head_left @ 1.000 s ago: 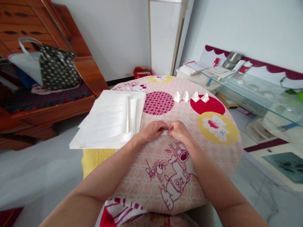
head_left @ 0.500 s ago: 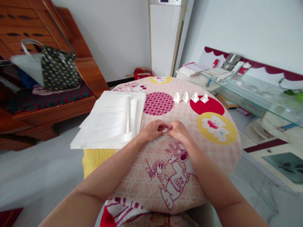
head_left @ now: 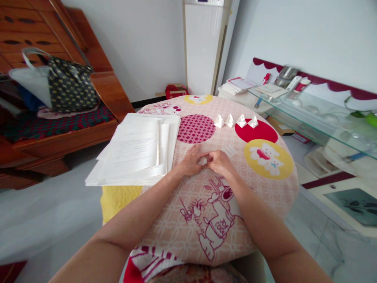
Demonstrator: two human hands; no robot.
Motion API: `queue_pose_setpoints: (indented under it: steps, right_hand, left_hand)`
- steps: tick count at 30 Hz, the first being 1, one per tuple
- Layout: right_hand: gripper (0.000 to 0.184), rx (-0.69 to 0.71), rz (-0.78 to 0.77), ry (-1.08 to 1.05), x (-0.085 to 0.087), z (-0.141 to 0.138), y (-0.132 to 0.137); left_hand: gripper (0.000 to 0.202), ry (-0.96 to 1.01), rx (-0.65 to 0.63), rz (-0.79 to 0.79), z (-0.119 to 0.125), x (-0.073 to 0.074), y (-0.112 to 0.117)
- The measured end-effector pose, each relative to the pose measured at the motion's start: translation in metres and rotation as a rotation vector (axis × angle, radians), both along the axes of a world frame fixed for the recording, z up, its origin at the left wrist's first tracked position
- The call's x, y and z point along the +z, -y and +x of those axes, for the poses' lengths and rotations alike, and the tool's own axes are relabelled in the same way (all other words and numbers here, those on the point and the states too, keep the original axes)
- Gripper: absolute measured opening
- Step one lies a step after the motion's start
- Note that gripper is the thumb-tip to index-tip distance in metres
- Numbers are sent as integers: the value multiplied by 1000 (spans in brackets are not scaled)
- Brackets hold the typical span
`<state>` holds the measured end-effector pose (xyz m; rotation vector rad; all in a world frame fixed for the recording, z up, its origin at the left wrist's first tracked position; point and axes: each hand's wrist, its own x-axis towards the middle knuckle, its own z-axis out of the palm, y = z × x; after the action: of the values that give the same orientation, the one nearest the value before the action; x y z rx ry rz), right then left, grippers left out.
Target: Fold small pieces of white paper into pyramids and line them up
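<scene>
A small piece of white paper (head_left: 203, 160) lies between my two hands, low over the tablecloth, and fingers hide most of it. My right hand (head_left: 219, 162) is closed with its fingertips pinched on the paper. Beside it, my left hand (head_left: 191, 161) is flatter, its thumb and fingers apart, the fingertips reaching to the paper and the right fingers. Farther back, several small folded white paper shapes (head_left: 241, 121) stand in a row. Left of my left hand is a stack of white paper sheets (head_left: 129, 147), some with printed text.
The round table wears a pink patterned tablecloth (head_left: 188, 228), with yellow cloth (head_left: 120, 200) at its left edge. A wooden bench (head_left: 110, 88) holding a dark patterned bag (head_left: 70, 84) is at left. To the right stands a glass-topped shelf (head_left: 318, 122) with various items.
My left hand has opened from a curled pinch, and its fingers now stretch out and forward. The right hand stays pinched in nearly the same spot. The view has shifted slightly.
</scene>
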<state>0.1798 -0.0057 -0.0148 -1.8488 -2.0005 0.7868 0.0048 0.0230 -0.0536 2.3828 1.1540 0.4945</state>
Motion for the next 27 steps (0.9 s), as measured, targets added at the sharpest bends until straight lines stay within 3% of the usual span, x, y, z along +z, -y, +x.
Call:
queue_pose_setpoints:
  steps: [4,9,13,18,22,27]
  right_hand:
    - [7,-10,-5,17,-1,0,0]
    - [8,-19,0,14,1,-1,1]
    - [10,-27,11,14,2,-2,2]
    - [8,-24,49,-48,-2,3,4]
    - [28,-22,-15,-169,-2,13,6]
    - [22,6,33,-156,-4,20,6]
  left_hand:
    - [74,13,-69,-13,-8,-2,-5]
    - [77,11,-115,-12,-16,0,-8]
    - [79,-36,-154,-85,-29,7,-11]
    - [75,73,-286,-108,-41,17,-16]
    - [38,143,-123,-46,-28,14,-10]
    - [40,110,-21,2,-10,11,1]
